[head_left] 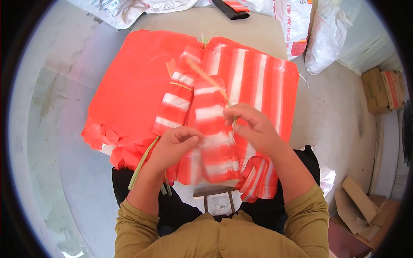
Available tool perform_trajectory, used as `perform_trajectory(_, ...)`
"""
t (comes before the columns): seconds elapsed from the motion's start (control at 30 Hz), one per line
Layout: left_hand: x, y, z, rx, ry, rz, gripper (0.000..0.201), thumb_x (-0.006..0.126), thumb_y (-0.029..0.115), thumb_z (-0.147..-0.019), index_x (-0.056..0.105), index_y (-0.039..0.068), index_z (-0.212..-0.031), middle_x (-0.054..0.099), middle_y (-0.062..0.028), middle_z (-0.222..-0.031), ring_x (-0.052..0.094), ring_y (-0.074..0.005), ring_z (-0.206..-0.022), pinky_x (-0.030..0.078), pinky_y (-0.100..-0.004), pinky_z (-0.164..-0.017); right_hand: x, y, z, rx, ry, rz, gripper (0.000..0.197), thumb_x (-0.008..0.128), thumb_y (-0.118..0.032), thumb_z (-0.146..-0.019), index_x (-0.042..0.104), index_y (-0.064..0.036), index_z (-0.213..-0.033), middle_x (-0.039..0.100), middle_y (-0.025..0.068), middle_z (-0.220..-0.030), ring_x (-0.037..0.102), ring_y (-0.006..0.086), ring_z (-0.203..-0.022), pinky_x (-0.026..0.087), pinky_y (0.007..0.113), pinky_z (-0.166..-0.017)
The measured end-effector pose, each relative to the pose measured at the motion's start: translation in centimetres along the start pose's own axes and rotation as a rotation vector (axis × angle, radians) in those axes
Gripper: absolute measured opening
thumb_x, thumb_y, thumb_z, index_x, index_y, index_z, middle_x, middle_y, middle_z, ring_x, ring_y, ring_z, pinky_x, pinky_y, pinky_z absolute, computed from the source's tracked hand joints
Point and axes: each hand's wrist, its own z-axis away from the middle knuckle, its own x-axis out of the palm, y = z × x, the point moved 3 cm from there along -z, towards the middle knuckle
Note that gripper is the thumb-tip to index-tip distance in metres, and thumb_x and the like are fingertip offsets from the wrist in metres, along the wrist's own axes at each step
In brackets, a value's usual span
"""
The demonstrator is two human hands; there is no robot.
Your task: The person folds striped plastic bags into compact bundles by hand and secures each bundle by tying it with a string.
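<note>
My right hand (254, 127) is closed in a pinch on a thin strip (213, 84), greenish near the fingers and smeared orange toward its far end. The strip slants up and left over a folded red-and-white striped plastic bundle (215, 150). At this bundle's left edge is my left hand (176, 144), its fingers curled and the thumb near the forefinger; anything between them is too small to make out. Beyond it lies a narrower striped bundle (172, 107) with a thin yellow-green tie (181, 86) around it. Several green strips (144, 163) hang by my left wrist.
Under the bundles are a plain red plastic stack (133, 77) and a striped stack (269, 86), spread in front of my lap. White printed sacks (292, 26) stand at the back. A dark roll (232, 10) lies there too. Cardboard boxes (380, 92) are at the right.
</note>
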Motion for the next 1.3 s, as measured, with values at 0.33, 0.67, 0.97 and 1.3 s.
perform_trajectory(0.33, 1.4, 1.2, 1.1, 0.187, -0.195, -0.057, 0.028, 0.056, 0.019, -0.105, 0.069, -0.002, -0.119, 0.07, -0.0063, -0.095, 0.063, -0.0124, -0.086, 0.052, -0.0275, -0.079, 5.5, 1.6, -0.2, -0.267, -0.081, 0.471, 0.03, 0.067, 0.0, -0.079, 0.068, -0.0018, -0.109, 0.066, 0.0133, -0.092, 0.064, 0.0333, -0.085, 0.05, 0.044, -0.077)
perform_trajectory(0.67, 3.0, 2.4, 0.7, 0.482, 0.222, -0.548, 0.039, 0.073, -0.006, -0.083, 0.066, 0.004, -0.121, 0.067, -0.008, -0.094, 0.064, -0.0149, -0.077, 0.051, -0.0272, -0.071, 5.5, 1.9, 0.1, -0.216, -0.053, 0.472, 0.006, 0.064, -0.004, -0.086, 0.067, -0.0034, -0.091, 0.066, 0.0146, -0.088, 0.063, 0.0357, -0.085, 0.049, 0.045, -0.075)
perform_trajectory(0.97, 3.2, 2.8, 0.1, 0.461, 0.271, -0.703, 0.011, 0.076, 0.005, -0.082, 0.07, 0.004, -0.091, 0.062, -0.0109, -0.079, 0.063, -0.0251, -0.072, 0.051, -0.0347, -0.064, 4.8, 1.4, 0.6, 0.183, 0.049, 0.204, 0.029, 0.068, -0.009, -0.091, 0.06, -0.0012, -0.118, 0.069, 0.0162, -0.102, 0.068, 0.0332, -0.096, 0.054, 0.041, -0.083)
perform_trajectory(1.3, 3.5, 1.5, -1.1, 0.231, 0.221, -0.433, 0.013, 0.068, 0.009, -0.097, 0.067, -0.003, -0.093, 0.06, -0.0031, -0.074, 0.053, -0.0069, -0.067, 0.041, -0.0265, -0.057, 4.4, 0.6, 0.4, -0.318, 0.046, 0.663, 0.031, 0.067, 0.002, -0.084, 0.064, -0.0037, -0.114, 0.067, 0.0136, -0.104, 0.065, 0.0309, -0.096, 0.054, 0.04, -0.085)
